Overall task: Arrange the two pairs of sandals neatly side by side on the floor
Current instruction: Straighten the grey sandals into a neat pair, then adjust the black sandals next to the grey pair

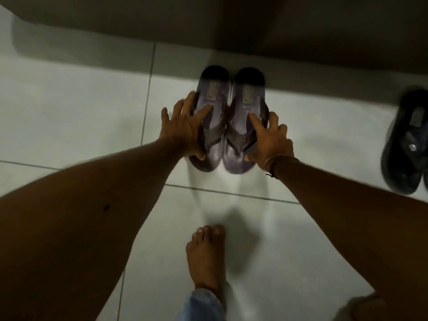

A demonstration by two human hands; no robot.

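Observation:
Two brown thong sandals lie side by side on the white tiled floor, heels toward the wall. My left hand rests on the left sandal, fingers spread over its outer edge and footbed. On the right sandal lies my right hand, index finger on the footbed and the other fingers around its outer edge. The two sandals touch along their inner edges. A dark sandal of the other pair lies at the far right edge, partly cut off by the frame.
A dark wall base runs across the top just behind the sandals' heels. My bare foot stands on the tiles below the brown pair. Tile joints cross the floor.

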